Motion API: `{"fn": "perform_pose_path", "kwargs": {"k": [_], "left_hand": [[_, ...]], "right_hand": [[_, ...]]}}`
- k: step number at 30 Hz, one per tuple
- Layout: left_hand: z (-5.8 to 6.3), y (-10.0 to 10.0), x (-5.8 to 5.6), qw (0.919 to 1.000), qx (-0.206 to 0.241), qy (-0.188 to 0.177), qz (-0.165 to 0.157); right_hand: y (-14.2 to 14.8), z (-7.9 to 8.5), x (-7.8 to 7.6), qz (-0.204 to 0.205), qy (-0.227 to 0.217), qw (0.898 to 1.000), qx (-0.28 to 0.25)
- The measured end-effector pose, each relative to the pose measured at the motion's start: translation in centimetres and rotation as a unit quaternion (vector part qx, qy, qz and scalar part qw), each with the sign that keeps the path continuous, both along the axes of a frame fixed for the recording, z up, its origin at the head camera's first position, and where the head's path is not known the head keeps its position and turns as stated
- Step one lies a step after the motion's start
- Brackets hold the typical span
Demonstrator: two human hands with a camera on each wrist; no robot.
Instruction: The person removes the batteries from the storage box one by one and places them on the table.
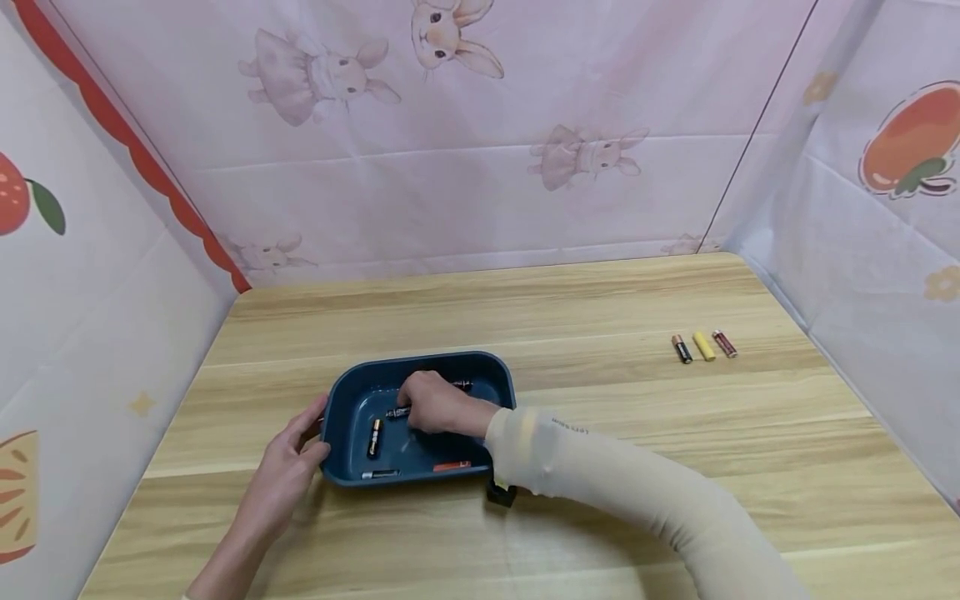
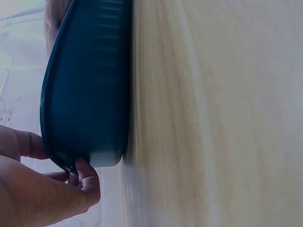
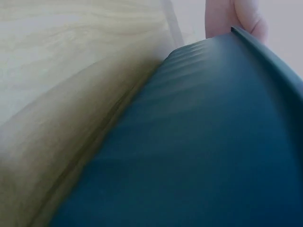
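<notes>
A dark blue plastic bin [image 1: 420, 481] sits on the table with several loose batteries inside. My left hand [image 1: 283, 467] grips its left end; in the left wrist view the fingers and thumb [image 2: 89, 177] curl about the rim at a corner. My right hand [image 1: 442, 406] reaches down into the bin, fingers bent onto a black battery [image 1: 396, 413] whose end sticks out at their left. Close by lie a black battery with a gold end [image 1: 374, 438], a grey-and-black one [image 1: 381, 474], a red one [image 1: 452, 466] and another dark one [image 1: 462, 385]. Only the bin's outer wall [image 3: 189, 137] fills the right wrist view.
Towards the right of the wooden table [image 1: 600, 317], a black-and-copper battery [image 1: 682, 349], a yellow one [image 1: 703, 346] and a dark red one [image 1: 724, 343] lie side by side. A small black object [image 1: 501, 493] shows below my right wrist. Printed cloth walls [image 1: 465, 208] surround the table.
</notes>
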State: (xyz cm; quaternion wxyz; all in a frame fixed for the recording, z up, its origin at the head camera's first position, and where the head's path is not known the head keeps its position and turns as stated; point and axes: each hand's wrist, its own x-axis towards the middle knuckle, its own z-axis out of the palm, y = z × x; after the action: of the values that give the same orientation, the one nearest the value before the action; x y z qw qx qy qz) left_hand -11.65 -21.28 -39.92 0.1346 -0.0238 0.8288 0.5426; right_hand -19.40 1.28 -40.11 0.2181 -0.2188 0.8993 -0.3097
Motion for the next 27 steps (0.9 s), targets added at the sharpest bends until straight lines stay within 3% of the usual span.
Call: {"fn": "perform_pose_path", "kwargs": {"k": [4,20,27], "left_hand": [[-0.11,0.02,-0.02,1.0,0.0,-0.001,0.001],[-0.31,-0.19,-0.05,1.0,0.001,0.001,0.002],[-0.31,-0.16,-0.1,1.0,0.002,-0.002,0.001]], "right_hand": [[0.25,-0.12,0.17,-0.022,-0.012,0.999,-0.02],[0.62,-0.22,0.2,-0.022,0.061,0.998,0.001],[1.02,0.49,0.25,-0.079,0.003,0.993,-0.087]]}}
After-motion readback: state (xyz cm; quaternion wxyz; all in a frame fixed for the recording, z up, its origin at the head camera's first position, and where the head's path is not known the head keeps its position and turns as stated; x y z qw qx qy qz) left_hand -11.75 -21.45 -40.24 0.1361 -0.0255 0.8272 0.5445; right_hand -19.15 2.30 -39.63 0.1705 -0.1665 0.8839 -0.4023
